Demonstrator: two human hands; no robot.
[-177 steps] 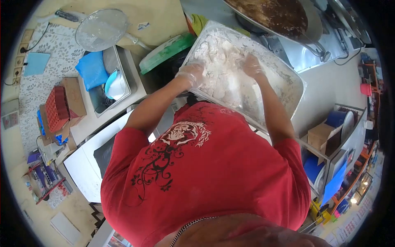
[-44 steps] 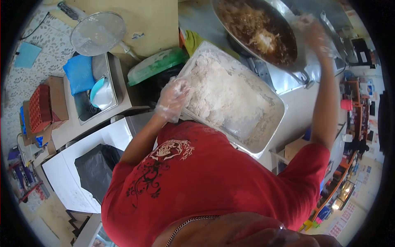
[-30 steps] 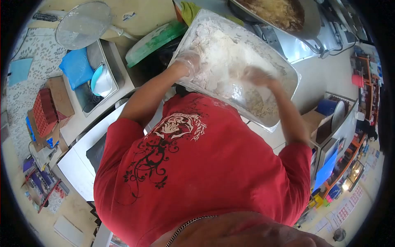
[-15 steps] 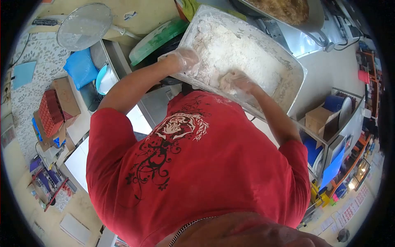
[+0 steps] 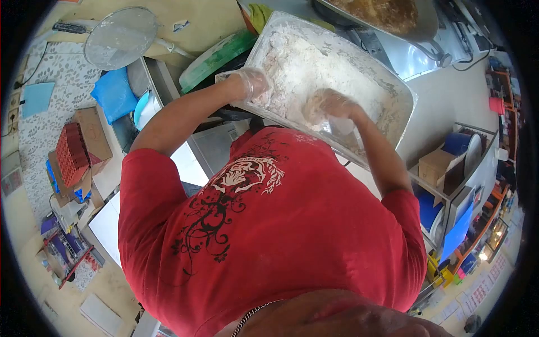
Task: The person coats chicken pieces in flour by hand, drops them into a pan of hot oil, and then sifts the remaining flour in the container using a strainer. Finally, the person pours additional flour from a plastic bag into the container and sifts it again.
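a red short-sleeved t-shirt fills the lower middle of the frame. black curling vine print runs down its left part, and a white emblem sits at the chest. a thin metal chain shows at the bottom edge. the left hand and right hand, upper middle, wear thin clear gloves dusted white.

Patterned tiles; grey counter; cluttered shelves.
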